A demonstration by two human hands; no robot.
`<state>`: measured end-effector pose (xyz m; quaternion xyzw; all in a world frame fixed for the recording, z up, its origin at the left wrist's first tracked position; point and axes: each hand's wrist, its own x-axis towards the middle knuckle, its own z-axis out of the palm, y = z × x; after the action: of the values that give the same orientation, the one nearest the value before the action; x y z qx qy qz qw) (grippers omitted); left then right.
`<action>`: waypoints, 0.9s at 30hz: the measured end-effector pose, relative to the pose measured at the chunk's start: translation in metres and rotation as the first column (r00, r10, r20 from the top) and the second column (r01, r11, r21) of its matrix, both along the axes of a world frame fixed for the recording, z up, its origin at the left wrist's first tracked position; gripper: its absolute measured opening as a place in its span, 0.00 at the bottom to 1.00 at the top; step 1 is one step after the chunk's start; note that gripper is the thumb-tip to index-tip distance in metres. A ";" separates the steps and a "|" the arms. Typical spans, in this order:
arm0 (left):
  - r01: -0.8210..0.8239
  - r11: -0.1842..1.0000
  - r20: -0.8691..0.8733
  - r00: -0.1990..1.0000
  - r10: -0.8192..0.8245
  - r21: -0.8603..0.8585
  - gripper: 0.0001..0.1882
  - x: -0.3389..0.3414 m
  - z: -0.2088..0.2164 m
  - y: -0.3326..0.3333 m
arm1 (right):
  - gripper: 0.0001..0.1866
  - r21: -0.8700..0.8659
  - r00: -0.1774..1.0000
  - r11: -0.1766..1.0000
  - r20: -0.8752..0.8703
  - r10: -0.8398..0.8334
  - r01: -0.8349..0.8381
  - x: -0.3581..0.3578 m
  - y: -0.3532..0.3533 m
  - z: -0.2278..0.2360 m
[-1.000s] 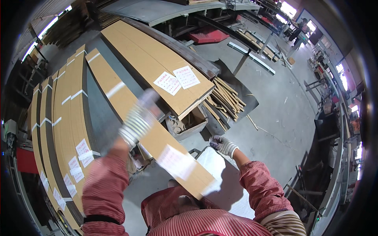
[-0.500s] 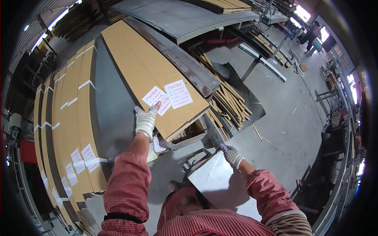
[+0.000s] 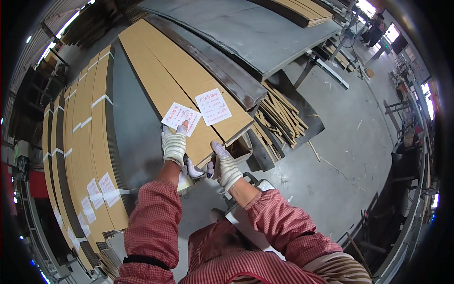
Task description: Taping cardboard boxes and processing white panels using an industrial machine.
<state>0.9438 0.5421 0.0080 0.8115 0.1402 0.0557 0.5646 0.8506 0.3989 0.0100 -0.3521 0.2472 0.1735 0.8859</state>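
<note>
Two long brown cardboard stacks [image 3: 208, 75] lie side by side on the bench, a narrow dark gap between them widening at the near end. My left hand [image 3: 174, 143], in a white knit glove with bare thumb tip, grips the left stack's outer edge. Its thumb presses on a white paper label [image 3: 182, 118] with red print. A second white label [image 3: 213, 107] rests on the right stack. At the left stack's near end, my right hand [image 3: 227, 165], gloved too, grips the corner, thumb on top; its other fingers are partly hidden.
Bundled cardboard strips [image 3: 90, 142] with white bands stand to the left. Right of the stacks run a dark metal beam [image 3: 236, 90] and loose narrow offcuts [image 3: 286, 116]. A grey sheet-topped table [image 3: 255, 38] is beyond. A silver-topped stool [image 3: 250, 222] stands by my legs.
My right hand has left the silver stool top and moved left to the near end of the left stack. The left stack has parted from the right one, opening a gap.
</note>
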 end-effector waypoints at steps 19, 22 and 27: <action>-0.050 0.954 0.020 0.998 0.059 -0.297 0.40 -0.159 0.022 -0.037 | 0.38 -0.794 0.644 0.526 0.235 0.728 -0.305 -0.055 -0.123 0.077; 0.007 0.943 0.041 0.999 0.007 -0.333 0.30 -0.166 0.091 -0.028 | 0.41 -0.471 0.417 0.654 0.516 0.748 -0.592 -0.039 -0.086 0.128; 0.357 0.922 -0.012 0.932 -0.363 -0.154 0.03 -0.166 0.117 0.019 | 0.35 -0.812 0.081 0.431 0.436 0.896 -0.394 0.004 -0.088 0.170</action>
<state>0.7779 0.5612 0.1248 0.7799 0.0041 -0.0759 0.6213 0.8547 0.3110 0.1801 -0.6704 -0.3841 0.2984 0.5604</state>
